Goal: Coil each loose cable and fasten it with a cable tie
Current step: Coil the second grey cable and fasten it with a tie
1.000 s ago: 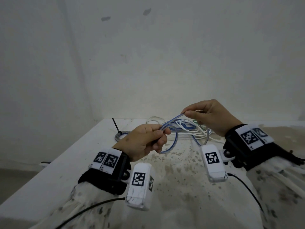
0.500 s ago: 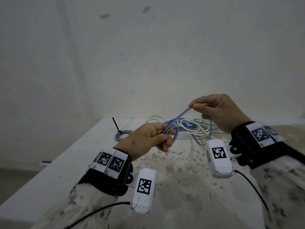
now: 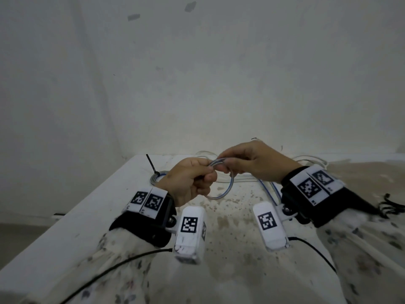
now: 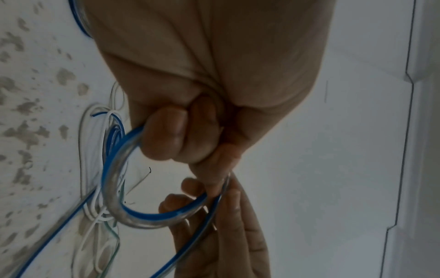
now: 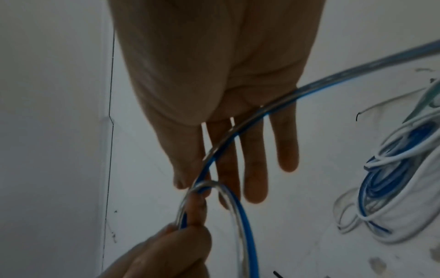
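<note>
Both hands (image 3: 221,170) pinching clear blue-striped cable (image 3: 226,189), one small loop formed

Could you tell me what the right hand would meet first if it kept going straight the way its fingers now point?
Most likely the left hand: the right hand points leftward at it, fingertips nearly touching over the blue-striped cable both pinch. Depth is uncertain.

A glossy, clear plastic cable (image 4: 112,180) with a blue stripe is looped beside the left fingers (image 4: 166,135); a matt, rust-speckled white table (image 3: 230,227) is seen beneath them.
</note>
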